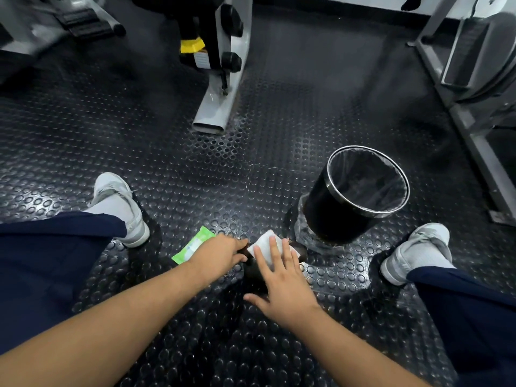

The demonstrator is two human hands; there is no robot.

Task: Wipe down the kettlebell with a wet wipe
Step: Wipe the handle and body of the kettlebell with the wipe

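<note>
Kettlebell point(253, 277), black and rounded, sits low on the studded black rubber floor point(195, 177) between the person's feet, mostly hidden under both hands. The left hand point(217, 254) curls its fingers onto the top, steadying it. The right hand point(282, 286) lies flat with straight fingers, pressing a white wet wipe point(265, 244) against the far side. A green wipe packet point(195, 245) lies just left; a lined black round bin point(329, 213) stands near, to the right. Held only by flat pressure, the wipe may bunch or slide off, and the gripped patch could go uncleaned.
</note>
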